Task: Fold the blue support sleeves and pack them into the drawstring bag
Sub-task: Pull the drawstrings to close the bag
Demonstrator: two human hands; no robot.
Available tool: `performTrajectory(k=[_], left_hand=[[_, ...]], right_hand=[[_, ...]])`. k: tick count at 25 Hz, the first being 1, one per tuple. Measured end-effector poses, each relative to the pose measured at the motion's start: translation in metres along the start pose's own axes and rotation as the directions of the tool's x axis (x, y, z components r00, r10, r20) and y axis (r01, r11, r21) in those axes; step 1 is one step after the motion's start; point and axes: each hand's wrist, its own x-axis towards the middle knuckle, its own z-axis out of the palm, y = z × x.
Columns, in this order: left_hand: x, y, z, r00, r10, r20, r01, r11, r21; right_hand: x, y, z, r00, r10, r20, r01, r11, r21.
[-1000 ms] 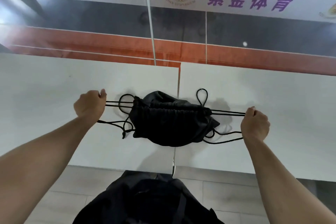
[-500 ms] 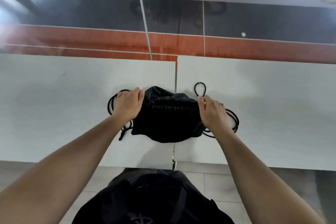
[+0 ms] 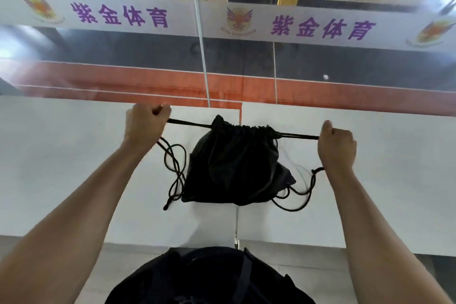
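I see the black drawstring bag (image 3: 237, 168) lifted by its cords over the seam where the two white tables (image 3: 61, 168) meet, its mouth cinched tight toward the far edge and its bottom hanging toward the near edge. My left hand (image 3: 145, 124) is fisted around the left cord (image 3: 190, 123), my right hand (image 3: 336, 147) fisted around the right cord (image 3: 299, 136), both cords drawn taut and level. Slack cord loops (image 3: 176, 170) dangle beside each lower corner of the bag. No blue sleeves are visible to me; whether they are inside the bag I cannot tell.
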Motion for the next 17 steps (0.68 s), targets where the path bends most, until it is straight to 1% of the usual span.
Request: performTrajectory(k=[1,3,6,8,11,12,14,15,16,17], left_hand=[[0.01,-0.008,-0.012,0.999,-0.027,-0.041,0.027,0.999,0.018],[0.024,-0.02,-0.025,0.996,-0.068,-0.054,0.071,0.996,0.045],[0.031,-0.019,-0.014,0.994,-0.105,-0.039,0.106,0.994,0.023],[0.032,-0.016,0.0,0.993,-0.12,0.021,0.119,0.992,0.029],[0.034,-0.014,0.016,0.974,-0.152,0.17,0.142,0.987,0.074],[0.033,-0.013,0.024,0.968,-0.137,0.21,0.108,0.984,0.142],[0.027,-0.008,0.045,0.958,-0.011,0.285,-0.067,0.963,0.262],[0.024,-0.002,0.058,0.939,0.064,0.339,-0.159,0.953,0.258],[0.018,0.007,0.071,0.905,0.117,0.409,-0.213,0.957,0.196],[0.012,0.015,0.083,0.866,0.127,0.484,-0.201,0.974,0.103]], right_hand=[[0.009,0.006,-0.011,0.998,0.034,-0.045,-0.034,0.999,0.001],[0.019,0.016,-0.021,0.994,0.077,-0.081,-0.079,0.997,-0.018],[0.019,0.016,-0.011,0.994,0.112,-0.015,-0.113,0.993,-0.025],[0.018,0.015,-0.002,0.994,0.1,0.046,-0.1,0.995,-0.019],[0.019,0.011,0.012,0.988,0.022,0.153,-0.025,0.999,0.019],[0.018,0.01,0.018,0.984,-0.005,0.178,0.002,1.0,0.018],[0.017,0.011,0.034,0.975,-0.038,0.219,0.045,0.999,-0.029],[0.016,0.011,0.041,0.972,-0.034,0.234,0.054,0.996,-0.078],[0.014,0.01,0.047,0.967,-0.031,0.252,0.067,0.988,-0.136],[0.01,0.008,0.052,0.962,-0.046,0.27,0.095,0.981,-0.172]])
